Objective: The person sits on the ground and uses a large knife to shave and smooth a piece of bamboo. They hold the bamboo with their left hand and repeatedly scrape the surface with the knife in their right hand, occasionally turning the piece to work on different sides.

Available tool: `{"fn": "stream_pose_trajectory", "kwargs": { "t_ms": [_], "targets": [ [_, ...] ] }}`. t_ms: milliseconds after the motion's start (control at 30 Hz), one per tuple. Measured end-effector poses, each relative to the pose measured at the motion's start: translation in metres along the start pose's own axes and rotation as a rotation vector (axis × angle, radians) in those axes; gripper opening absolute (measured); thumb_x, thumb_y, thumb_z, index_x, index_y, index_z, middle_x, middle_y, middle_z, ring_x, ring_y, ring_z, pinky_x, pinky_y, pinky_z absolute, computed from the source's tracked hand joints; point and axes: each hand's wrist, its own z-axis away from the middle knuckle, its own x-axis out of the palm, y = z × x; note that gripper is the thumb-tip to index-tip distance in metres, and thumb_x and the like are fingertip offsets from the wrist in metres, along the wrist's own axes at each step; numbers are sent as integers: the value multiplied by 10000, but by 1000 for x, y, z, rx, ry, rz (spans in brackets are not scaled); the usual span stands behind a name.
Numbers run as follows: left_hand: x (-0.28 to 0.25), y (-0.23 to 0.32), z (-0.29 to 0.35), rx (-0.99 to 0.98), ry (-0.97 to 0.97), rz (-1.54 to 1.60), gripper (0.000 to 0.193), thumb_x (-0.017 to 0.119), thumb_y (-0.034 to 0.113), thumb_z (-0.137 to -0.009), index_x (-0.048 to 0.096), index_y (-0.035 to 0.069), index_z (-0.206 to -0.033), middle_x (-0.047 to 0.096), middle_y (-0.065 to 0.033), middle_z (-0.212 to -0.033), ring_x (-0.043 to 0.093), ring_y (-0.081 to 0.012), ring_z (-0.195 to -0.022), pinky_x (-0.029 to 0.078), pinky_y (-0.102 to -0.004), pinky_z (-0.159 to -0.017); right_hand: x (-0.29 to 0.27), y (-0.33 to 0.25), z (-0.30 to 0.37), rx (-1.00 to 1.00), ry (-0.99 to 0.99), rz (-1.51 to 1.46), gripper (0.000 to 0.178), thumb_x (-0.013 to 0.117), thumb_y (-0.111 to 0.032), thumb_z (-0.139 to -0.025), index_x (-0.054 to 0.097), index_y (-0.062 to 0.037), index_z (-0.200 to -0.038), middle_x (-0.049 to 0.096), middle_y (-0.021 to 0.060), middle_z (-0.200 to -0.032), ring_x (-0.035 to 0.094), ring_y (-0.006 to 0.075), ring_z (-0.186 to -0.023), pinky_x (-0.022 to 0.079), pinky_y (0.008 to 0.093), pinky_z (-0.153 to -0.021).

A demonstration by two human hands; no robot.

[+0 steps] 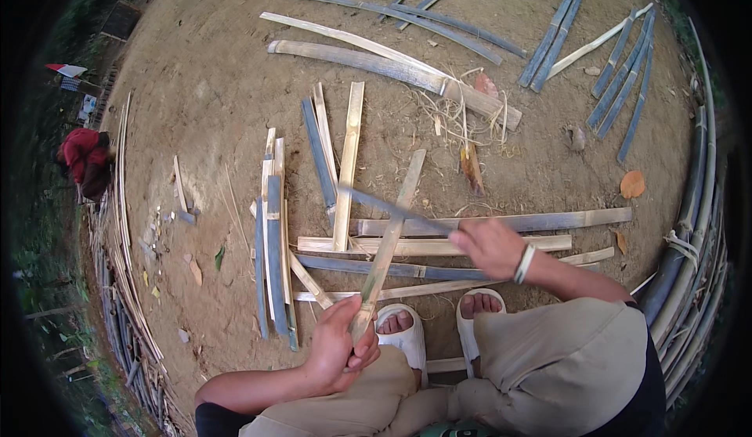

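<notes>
- Left hand (pixel 338 351) grips the bamboo strip (pixel 385 253) at lower centre; right hand (pixel 492 245) grips a thin blade (pixel 392 210).
- I judge splitting is under way.
- Next move needs the blade steady along the grain.

Bare dirt ground (pixel 211 84), split bamboo slats (pixel 348 163), dry leaves (pixel 631 184), perhaps shavings (pixel 450 112)

Khaki trousers (pixel 564 359), white slip-on sandals (pixel 403 335), white band on rt wrist (pixel 523 263), dark top at waist

Upright-tilted bamboo strip (pixel 385 243); blurred blade (pixel 392 210)
</notes>
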Motion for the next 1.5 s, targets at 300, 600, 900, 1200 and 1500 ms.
{"fn": "stream_pose_trajectory", "kwargs": {
  "t_ms": [300, 600, 900, 1200, 1500],
  "targets": [
    [-3, -2, 2, -16, 69, -3, 356, 351, 315, -1055, 518, 27, -927, 361, -43, -457, 276, -138, -316, 225, -295, -336, -8, -9, 3, -28, -22, 77, 521, 420, -465, -1002, 610, 3, -877, 606, 259, -665, 625, 466, -679, 501, 539, -668],
    [1, -2, 2, 9, 59, -15, 343, 341, 292, -1051, 515, 25, -925, 368, -50, -448, 270, -144, -305, 224, -290, -322, -13, 14, -4, 50, -13, 77, 530, 410, -467, -1007, 600, 9, -869, 616, 262, -672, 633, 468, -694, 508, 536, -694],
    [0, 1, 1, 15, 22, 12, 363, 339, 305, -1052, 525, 27, -909, 381, -43, -442, 278, -143, -296, 219, -291, -313, -20, 55, -33, 210, 45, 112, 613, 397, -496, -1007, 642, 45, -855, 620, 306, -735, 625, 489, -779, 497, 535, -761],
    [-16, 7, 7, -25, -107, 48, 346, 368, 339, -1061, 520, 37, -987, 458, -68, -503, 359, -149, -332, 283, -277, -334, -12, 109, -33, 255, 168, -48, 725, 445, -612, -967, 649, 46, -741, 604, 193, -591, 607, 354, -541, 516, 447, -577],
    [-23, -51, -58, 198, -408, -376, 318, 483, 246, -1046, 479, 52, -1297, 695, -153, -1099, 669, -213, -974, 535, -356, -854, -9, -64, -21, 129, 157, -1239, 306, 809, -38, -782, 604, -17, -1008, 630, 13, -794, 526, 38, -474, 401, 198, -385]
  ]
}}
